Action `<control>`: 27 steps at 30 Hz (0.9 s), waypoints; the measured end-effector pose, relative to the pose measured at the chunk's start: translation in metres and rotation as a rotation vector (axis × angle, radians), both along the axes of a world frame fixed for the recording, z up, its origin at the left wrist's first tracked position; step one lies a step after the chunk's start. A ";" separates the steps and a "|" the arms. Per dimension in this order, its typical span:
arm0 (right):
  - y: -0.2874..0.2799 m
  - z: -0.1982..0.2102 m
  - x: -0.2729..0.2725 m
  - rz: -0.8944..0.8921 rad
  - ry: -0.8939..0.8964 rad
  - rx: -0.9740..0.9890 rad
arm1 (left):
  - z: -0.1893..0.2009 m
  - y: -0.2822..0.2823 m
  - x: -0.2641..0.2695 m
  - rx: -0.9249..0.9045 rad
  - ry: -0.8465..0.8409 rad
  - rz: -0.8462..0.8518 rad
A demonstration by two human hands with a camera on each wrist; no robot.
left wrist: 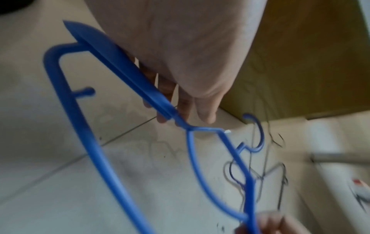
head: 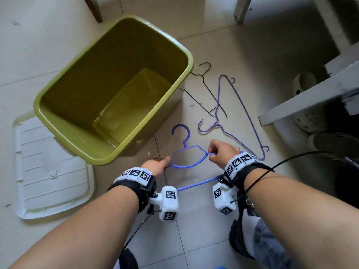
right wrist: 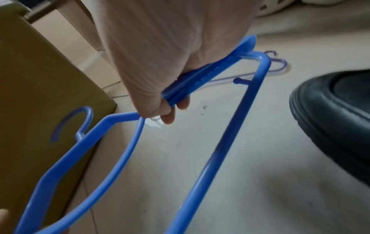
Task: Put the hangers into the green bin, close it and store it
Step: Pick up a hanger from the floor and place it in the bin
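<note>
The green bin stands open and empty on the tiled floor; its wall also shows in the wrist views. I hold a blue plastic hanger flat just above the floor in front of the bin, hook toward it. My left hand grips its left shoulder, and my right hand curls round its right shoulder. A purple wire hanger and a black wire hanger lie on the floor right of the bin.
The bin's white lid lies flat on the floor left of the bin. A white furniture rail and pale shoes sit at the right. A dark shoe is near my right hand. Furniture legs stand behind the bin.
</note>
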State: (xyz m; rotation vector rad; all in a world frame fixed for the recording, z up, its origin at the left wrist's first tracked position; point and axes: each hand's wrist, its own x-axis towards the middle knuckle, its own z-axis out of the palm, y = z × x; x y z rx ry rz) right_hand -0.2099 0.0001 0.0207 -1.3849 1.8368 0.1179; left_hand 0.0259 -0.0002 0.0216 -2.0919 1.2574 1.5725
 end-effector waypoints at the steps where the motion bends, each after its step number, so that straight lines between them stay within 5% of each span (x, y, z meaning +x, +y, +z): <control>1: -0.003 0.007 -0.002 0.005 0.002 -0.012 | 0.007 0.000 0.000 -0.018 -0.010 -0.051; 8: -0.016 0.072 -0.017 0.044 0.041 -0.131 | 0.065 0.011 -0.016 -0.298 0.195 0.076; 20: -0.016 0.177 -0.009 0.022 0.051 -0.373 | 0.176 0.019 -0.023 -0.655 0.236 0.107; 27: -0.024 0.242 0.008 0.085 0.020 -0.553 | 0.231 0.015 -0.004 -0.799 0.115 0.023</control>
